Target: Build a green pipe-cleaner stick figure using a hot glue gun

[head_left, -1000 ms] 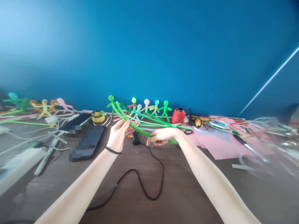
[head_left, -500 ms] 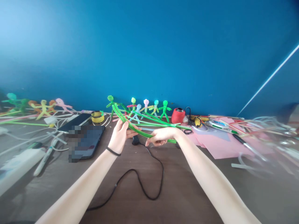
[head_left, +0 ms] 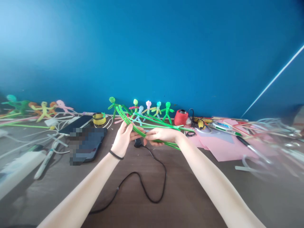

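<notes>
A bundle of green pipe cleaners (head_left: 137, 129) is held above the dark table, bowed in a curve. My left hand (head_left: 123, 139), with a black band at the wrist, grips the bundle's left part, thumb on top. Close beside it, my right hand (head_left: 161, 135) has its fingers closed on the same bundle near the middle. The bundle's right ends stick out below the right wrist. Behind the hands lie more green pipe cleaners (head_left: 159, 121). Several small pipe-cleaner figures, among them a green figure (head_left: 167, 111), stand along the blue wall.
A black cable (head_left: 165, 177) winds across the table (head_left: 133, 199) below the hands. To the left are a dark phone (head_left: 91, 145), a yellow tape roll (head_left: 99, 119) and a white power strip (head_left: 20, 171). Pink paper (head_left: 220, 148), a pen (head_left: 253, 148) and a red roll (head_left: 180, 118) lie right.
My right hand has moved left along the bundle, closer to my left hand, and its fingers have drawn together on the pipe cleaners. The left hand has shifted only slightly right.
</notes>
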Demonstrator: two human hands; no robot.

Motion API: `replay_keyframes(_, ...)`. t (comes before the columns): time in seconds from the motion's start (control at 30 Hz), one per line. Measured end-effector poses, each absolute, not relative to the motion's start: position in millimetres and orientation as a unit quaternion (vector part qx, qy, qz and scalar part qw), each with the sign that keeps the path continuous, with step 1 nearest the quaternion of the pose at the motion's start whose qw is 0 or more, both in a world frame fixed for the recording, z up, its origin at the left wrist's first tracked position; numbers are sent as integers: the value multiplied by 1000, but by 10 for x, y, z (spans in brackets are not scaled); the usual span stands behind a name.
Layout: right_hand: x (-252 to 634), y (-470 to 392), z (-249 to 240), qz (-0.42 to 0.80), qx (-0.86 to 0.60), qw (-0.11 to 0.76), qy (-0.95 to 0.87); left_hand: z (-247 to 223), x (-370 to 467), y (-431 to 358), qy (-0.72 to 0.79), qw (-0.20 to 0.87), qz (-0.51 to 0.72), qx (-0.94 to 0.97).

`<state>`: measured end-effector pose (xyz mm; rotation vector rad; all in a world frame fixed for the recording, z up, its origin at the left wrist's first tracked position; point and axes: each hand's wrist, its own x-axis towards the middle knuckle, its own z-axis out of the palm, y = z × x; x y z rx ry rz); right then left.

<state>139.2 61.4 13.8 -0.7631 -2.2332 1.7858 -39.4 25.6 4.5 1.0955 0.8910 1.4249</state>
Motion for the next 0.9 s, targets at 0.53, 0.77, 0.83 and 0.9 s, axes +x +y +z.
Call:
replay_keyframes(0.53,1403,597,171,630,-255,101,-726,9,-394,233,333,585,531,515)
replay_keyframes(0.77,1428,585,214,674,-247,40,-695,22,-485,288,373,599,549,449)
replay_keyframes(0.83,1437,583,215,660,-264,104,-696,21,-503,317,378,608,563,412)
replay_keyframes(0.9,1418,563,213,636,-256,184,-704,14,-506,346,387,614,580,370)
